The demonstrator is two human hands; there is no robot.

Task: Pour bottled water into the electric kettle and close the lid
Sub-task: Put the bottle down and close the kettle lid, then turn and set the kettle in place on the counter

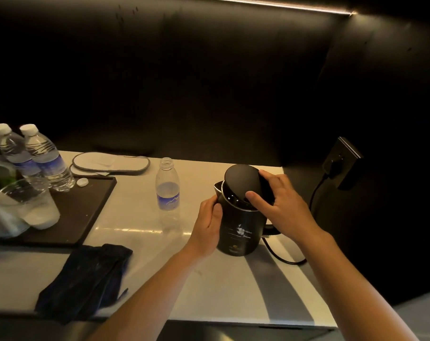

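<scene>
A black electric kettle (241, 230) stands on the white counter (209, 286), right of centre. Its round lid (242, 179) is tilted up, partly open over the rim. My right hand (280, 205) grips the lid from the right, thumb on its front edge. My left hand (207, 226) is pressed against the kettle's left side and holds the body. An uncapped plastic water bottle (167, 193) stands upright just left of the kettle, apart from both hands. Its white cap (82, 182) lies on the dark tray.
A dark tray (86, 217) at left carries two capped water bottles (36, 158) and upturned glasses (34, 205). A dark cloth (86, 279) lies near the front edge. White slippers (110, 162) rest at the back. The kettle's cord (314, 193) runs to a wall socket (342, 161).
</scene>
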